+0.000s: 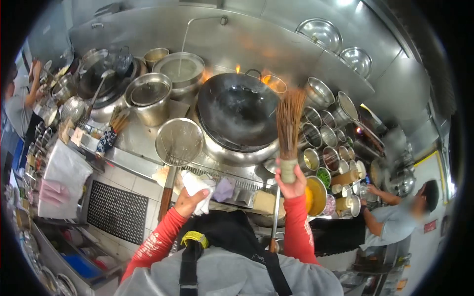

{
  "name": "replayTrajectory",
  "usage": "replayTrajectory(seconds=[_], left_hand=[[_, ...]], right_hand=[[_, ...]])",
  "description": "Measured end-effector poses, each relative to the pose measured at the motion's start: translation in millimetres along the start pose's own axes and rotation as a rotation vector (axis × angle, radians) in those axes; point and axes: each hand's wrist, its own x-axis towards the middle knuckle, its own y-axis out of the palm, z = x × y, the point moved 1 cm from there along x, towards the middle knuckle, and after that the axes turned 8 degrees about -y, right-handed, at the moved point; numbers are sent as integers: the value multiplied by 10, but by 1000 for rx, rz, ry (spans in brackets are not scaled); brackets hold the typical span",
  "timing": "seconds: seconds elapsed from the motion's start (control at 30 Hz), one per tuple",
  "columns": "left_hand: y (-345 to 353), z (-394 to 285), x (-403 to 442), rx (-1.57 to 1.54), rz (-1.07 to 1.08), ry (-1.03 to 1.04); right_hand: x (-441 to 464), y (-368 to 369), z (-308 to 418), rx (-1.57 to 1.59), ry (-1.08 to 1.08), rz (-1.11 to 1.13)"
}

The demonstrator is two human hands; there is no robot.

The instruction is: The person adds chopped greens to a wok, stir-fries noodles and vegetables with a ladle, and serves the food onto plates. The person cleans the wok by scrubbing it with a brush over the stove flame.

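Note:
My right hand (292, 180) grips a bamboo wok brush (290, 123) by its pale wrapped handle, bristles pointing up. Closed round a folded white cloth (196, 190) is my left hand (189, 201), held low in front of my body. Ahead of both hands a large black wok (237, 106) sits on the burner, steaming, with a dark shiny inside and flames behind it. The brush bristles stand just in front of the wok's right edge in view. Beyond my left hand a round mesh strainer (178, 140) rests on the counter.
Steel pots (148, 96) and a second wok (106, 79) stand to the left. Water runs from a tap (223, 20) into a wide pot (178, 66). Several metal containers and a bowl of yellow liquid (316, 195) are at right. Co-workers stand at both sides, one in grey (395, 224).

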Motion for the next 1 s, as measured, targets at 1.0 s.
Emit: replayTrajectory(seconds=[1.0], left_hand=[[-675, 276, -533, 123, -678, 142]], right_hand=[[3241, 34, -1594, -1995, -277, 220]])
